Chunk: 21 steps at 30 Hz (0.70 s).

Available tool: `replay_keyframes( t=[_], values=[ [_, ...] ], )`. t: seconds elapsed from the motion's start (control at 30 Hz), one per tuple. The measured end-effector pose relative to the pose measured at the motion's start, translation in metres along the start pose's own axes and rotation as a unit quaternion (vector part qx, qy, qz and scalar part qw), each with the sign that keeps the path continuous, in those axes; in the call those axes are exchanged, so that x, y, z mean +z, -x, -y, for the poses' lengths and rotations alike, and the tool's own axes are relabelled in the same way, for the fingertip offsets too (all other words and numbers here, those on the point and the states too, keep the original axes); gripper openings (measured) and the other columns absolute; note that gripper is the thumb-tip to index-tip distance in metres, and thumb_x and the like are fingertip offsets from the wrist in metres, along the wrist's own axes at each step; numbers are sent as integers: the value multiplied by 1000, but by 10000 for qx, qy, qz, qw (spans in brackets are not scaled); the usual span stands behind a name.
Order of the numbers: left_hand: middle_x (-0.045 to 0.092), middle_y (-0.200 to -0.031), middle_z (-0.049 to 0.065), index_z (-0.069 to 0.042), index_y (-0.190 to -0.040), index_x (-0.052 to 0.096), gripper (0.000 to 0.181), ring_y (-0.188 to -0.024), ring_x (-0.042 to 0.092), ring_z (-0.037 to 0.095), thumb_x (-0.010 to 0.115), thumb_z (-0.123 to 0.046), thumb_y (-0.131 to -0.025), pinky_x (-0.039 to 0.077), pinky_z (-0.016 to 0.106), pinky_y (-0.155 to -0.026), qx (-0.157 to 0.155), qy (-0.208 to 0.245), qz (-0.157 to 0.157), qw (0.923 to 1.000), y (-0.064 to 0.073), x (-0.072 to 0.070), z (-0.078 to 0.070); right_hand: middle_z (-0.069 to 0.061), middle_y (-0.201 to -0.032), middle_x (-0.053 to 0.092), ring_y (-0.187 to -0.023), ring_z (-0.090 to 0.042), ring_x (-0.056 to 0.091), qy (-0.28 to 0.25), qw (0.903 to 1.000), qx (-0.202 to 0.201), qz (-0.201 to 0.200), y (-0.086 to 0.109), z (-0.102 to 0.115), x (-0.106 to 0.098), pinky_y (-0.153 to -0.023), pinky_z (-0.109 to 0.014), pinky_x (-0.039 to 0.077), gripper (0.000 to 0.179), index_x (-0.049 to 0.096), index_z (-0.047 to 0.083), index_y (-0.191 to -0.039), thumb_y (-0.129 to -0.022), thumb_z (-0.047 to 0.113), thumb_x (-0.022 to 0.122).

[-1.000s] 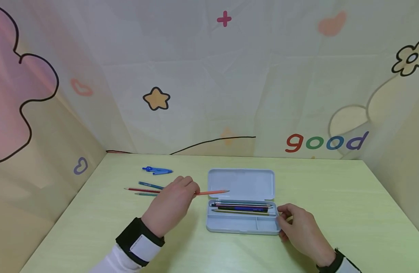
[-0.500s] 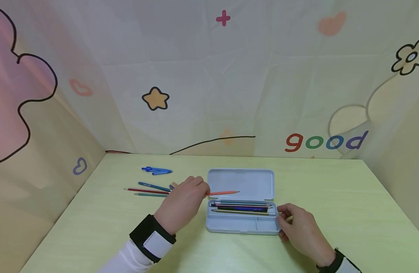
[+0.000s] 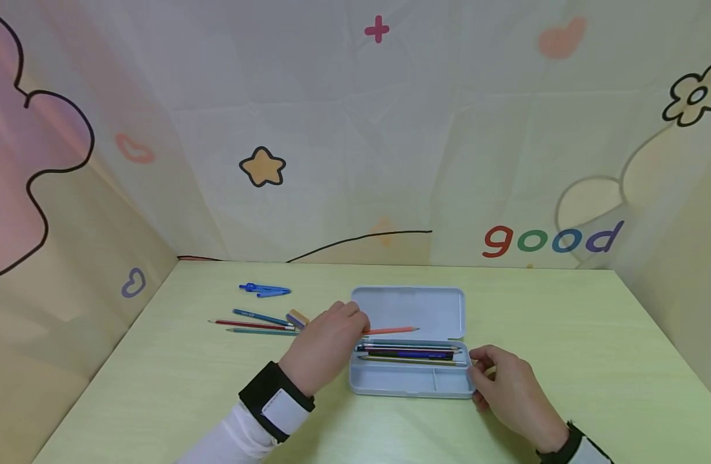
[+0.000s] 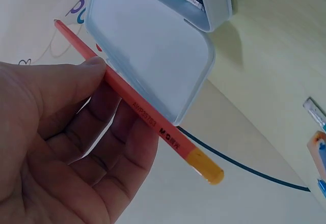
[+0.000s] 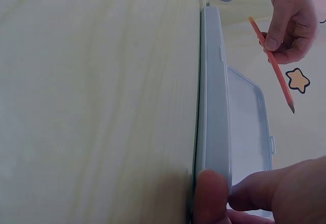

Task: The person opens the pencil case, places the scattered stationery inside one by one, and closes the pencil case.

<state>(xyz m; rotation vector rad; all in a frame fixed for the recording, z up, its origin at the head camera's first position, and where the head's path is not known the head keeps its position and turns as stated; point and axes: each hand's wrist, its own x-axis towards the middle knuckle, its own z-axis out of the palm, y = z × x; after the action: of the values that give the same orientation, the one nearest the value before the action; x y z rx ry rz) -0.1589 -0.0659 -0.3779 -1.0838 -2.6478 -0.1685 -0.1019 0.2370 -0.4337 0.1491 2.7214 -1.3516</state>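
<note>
My left hand (image 3: 326,341) pinches an orange pencil (image 3: 393,330) between thumb and fingers, above the left part of the open pencil case (image 3: 390,385). In the left wrist view the yellow end of this orange pencil (image 4: 153,117) and the printing on its side are visible; its sharpened tip points away past the thumb. My right hand (image 3: 509,393) holds the right end of the light blue case, thumb and fingertips at its edge. Several pencils (image 3: 413,361) lie in the back compartment of the case. Its lid (image 3: 410,306) lies back on the table.
Left of the case lie a blue pencil (image 3: 257,316), a dark red pencil (image 3: 245,323), a green pencil (image 3: 257,331) and an eraser (image 3: 297,318). Behind them is a blue compass (image 3: 265,290). A printed cloth (image 3: 332,129) hangs along the table's back edge.
My left hand has moved right with the orange pencil, from beside the case to over its left part. The eraser has come into view behind it. The right hand stays on the case.
</note>
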Motion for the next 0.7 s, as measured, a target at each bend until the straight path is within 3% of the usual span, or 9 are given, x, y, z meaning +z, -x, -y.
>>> replay_keyframes(
  t=[0.2,0.7],
  values=[
    [63,-91,1,-10,-96,72,21,-85,59,19,74,11,-91,55,27,-79,49,109,-73,9999,-6,5,-4,-8,-93,63,-62,-19,64,46,10000,-1,-13,-1,0,0,-55,-29,55,28,63,-8,-128,-103,4,64],
    [66,-94,0,-10,-98,74,17,-88,61,18,72,7,-95,55,25,-82,36,210,167,9996,-17,14,-15,-8,-95,63,-63,-19,64,48,9999,90,34,-2,0,-1,-55,-29,55,29,63,-8,-129,-103,4,63]
  ],
)
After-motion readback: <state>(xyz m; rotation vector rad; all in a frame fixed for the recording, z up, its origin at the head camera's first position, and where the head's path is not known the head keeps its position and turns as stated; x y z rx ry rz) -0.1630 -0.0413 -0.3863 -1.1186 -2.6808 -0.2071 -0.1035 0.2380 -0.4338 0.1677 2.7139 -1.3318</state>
